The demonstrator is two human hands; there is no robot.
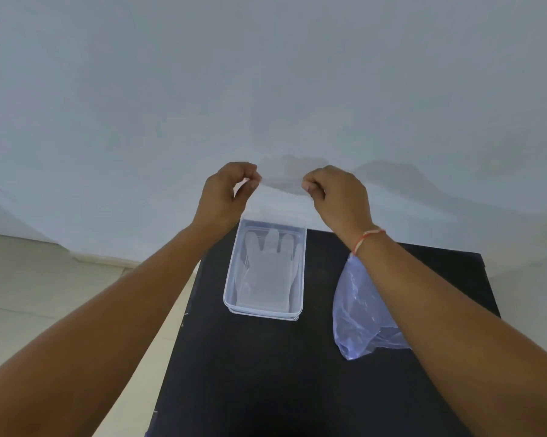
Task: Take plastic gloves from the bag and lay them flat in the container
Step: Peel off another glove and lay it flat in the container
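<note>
A clear plastic glove (278, 200) hangs stretched between my two hands above the far end of the container. My left hand (225, 192) pinches its left corner and my right hand (335, 197) pinches its right corner. Below them a clear rectangular container (231, 298) sits on the black table, with at least one glove (266, 266) lying flat inside, fingers pointing away from me. A bluish translucent plastic bag (357, 310) lies to the right of the container, partly hidden by my right forearm.
The black table (250, 373) stands against a pale wall (266, 89). Beige floor (45, 294) shows to its left. A red thread bracelet (365, 239) circles my right wrist.
</note>
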